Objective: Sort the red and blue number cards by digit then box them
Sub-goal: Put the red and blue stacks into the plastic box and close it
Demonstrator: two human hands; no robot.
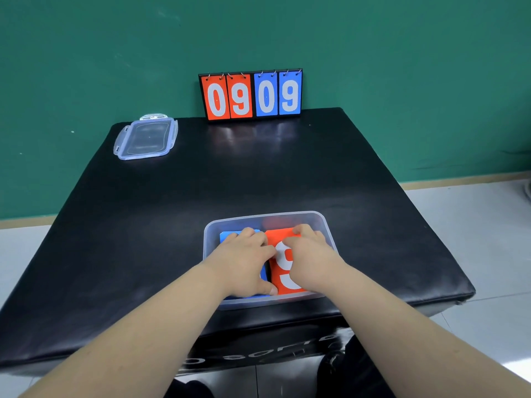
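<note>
A clear plastic box (267, 217) sits near the front edge of the black table (258, 173). Inside it, a stack of blue cards (227, 237) lies on the left and a stack of red cards (278, 235) on the right, side by side. The top red card shows a white 9. My left hand (244, 259) covers the blue stack, fingers bent over its far end and thumb at its near end. My right hand (310, 259) holds the red stack, fingers curled over its far edge and thumb on top. The blue digit is hidden.
The box's clear lid (146, 137) lies at the table's far left corner. A flip scoreboard (250, 94) reading 09 in red and 09 in blue stands at the back edge against the green wall. Pale floor lies to the right.
</note>
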